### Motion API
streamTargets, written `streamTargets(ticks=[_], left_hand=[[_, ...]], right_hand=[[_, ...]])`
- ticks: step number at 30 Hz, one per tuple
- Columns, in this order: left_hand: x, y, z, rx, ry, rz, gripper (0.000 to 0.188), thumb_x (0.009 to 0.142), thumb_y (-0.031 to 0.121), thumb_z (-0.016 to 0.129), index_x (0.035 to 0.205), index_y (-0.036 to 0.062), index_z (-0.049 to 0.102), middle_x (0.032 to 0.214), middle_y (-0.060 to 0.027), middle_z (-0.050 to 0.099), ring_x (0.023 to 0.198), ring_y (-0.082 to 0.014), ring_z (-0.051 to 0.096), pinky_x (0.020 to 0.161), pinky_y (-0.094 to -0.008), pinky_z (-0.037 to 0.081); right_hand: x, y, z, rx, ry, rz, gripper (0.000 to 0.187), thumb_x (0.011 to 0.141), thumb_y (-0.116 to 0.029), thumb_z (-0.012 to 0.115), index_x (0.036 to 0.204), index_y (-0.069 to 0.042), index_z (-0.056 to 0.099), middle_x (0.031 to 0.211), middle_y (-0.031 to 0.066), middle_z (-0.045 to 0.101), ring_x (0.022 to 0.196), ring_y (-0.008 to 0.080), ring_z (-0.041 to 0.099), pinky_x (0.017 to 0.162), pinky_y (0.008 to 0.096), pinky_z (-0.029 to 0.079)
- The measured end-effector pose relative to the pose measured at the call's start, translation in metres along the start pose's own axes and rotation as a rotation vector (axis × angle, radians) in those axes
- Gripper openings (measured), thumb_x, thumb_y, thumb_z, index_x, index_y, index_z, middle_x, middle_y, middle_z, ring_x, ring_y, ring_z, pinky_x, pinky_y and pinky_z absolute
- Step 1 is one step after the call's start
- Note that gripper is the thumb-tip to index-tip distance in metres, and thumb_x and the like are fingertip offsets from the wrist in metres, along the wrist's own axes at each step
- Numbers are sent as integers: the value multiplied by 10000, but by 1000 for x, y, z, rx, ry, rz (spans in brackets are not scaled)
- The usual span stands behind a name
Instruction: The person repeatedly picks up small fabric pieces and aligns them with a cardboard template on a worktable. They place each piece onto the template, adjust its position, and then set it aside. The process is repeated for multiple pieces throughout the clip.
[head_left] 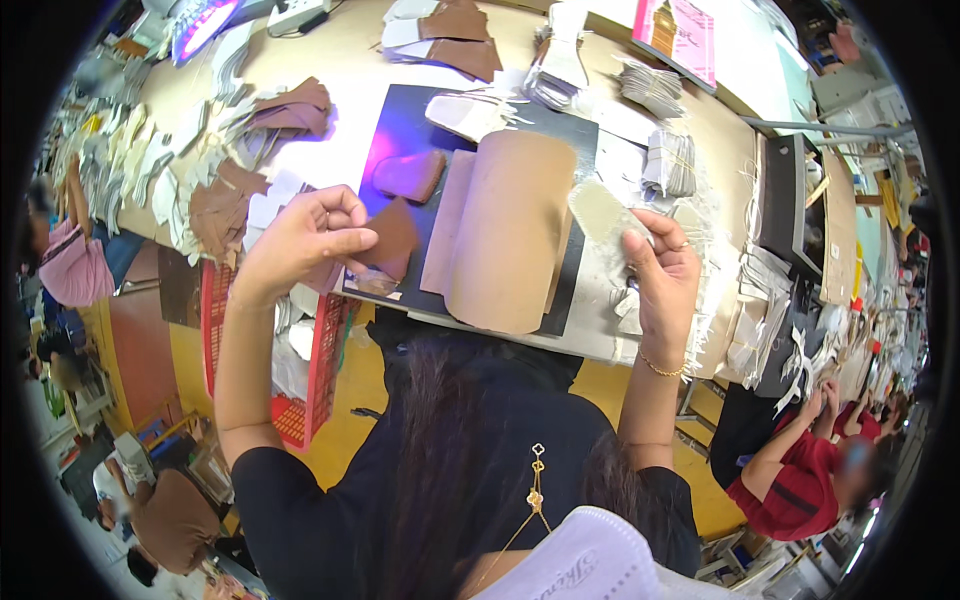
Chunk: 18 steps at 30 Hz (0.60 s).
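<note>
My left hand [322, 232] pinches a brown leather-like cut piece [388, 236] between thumb and fingers, over the left edge of a black mat [400, 115]. On the other side, my right hand [664, 262] grips a pale cream cut piece [597, 212] with a rounded end; it overlaps the mat's right side in view. Between my hands, a curved tan sheet [515, 230] lies on the mat, with a flatter brownish sheet [448, 222] showing at its left. A small brown stack [410, 177] and a white stack with loose threads [470, 116] lie farther back.
Brown piles [226, 208] and tied bundles of pale pieces [670, 165] cover the table around the mat. A red plastic basket [322, 360] stands below the table's left edge. A black box [793, 200] is at right. A person in red [800, 490] sits at right.
</note>
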<state>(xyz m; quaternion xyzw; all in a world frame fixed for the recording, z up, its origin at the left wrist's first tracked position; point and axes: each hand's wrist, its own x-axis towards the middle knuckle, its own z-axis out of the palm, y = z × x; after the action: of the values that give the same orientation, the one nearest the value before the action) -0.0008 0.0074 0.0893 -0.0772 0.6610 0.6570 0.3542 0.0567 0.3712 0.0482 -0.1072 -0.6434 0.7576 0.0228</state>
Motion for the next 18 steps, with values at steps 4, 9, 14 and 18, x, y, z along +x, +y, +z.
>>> streamTargets(ticks=[4, 9, 14, 18], left_hand=[[12, 22, 53, 17, -79, 159, 124, 814, 68, 716, 866, 13, 619, 712, -65, 660, 545, -117, 641, 458, -208, 530], [58, 14, 78, 105, -222, -131, 281, 876, 236, 699, 829, -26, 611, 681, -75, 626, 589, -174, 685, 496, -218, 549], [57, 1, 70, 2, -219, -71, 468, 943, 401, 573, 818, -50, 579, 642, -81, 588, 611, -222, 700, 486, -232, 550], [54, 2, 70, 18, -206, -50, 502, 971, 406, 514, 904, -88, 568, 686, -156, 638, 612, -233, 700, 493, -246, 556]], right_hand=[[2, -7, 3, 102, -20, -5, 252, 869, -78, 692, 1081, 27, 604, 863, 48, 681, 703, 52, 577, 637, 190, 464], [-5, -21, -5, 50, -32, -16, 163, 846, -98, 722, 924, 1, 618, 783, 32, 671, 640, 47, 568, 576, 188, 462], [-7, -20, 16, -61, -181, 190, 145, 839, -83, 719, 903, 11, 629, 757, 30, 660, 641, 31, 567, 552, 175, 443], [5, -16, 37, -162, -320, 277, 180, 843, -113, 723, 905, 28, 630, 759, 34, 656, 625, 31, 562, 544, 182, 444]])
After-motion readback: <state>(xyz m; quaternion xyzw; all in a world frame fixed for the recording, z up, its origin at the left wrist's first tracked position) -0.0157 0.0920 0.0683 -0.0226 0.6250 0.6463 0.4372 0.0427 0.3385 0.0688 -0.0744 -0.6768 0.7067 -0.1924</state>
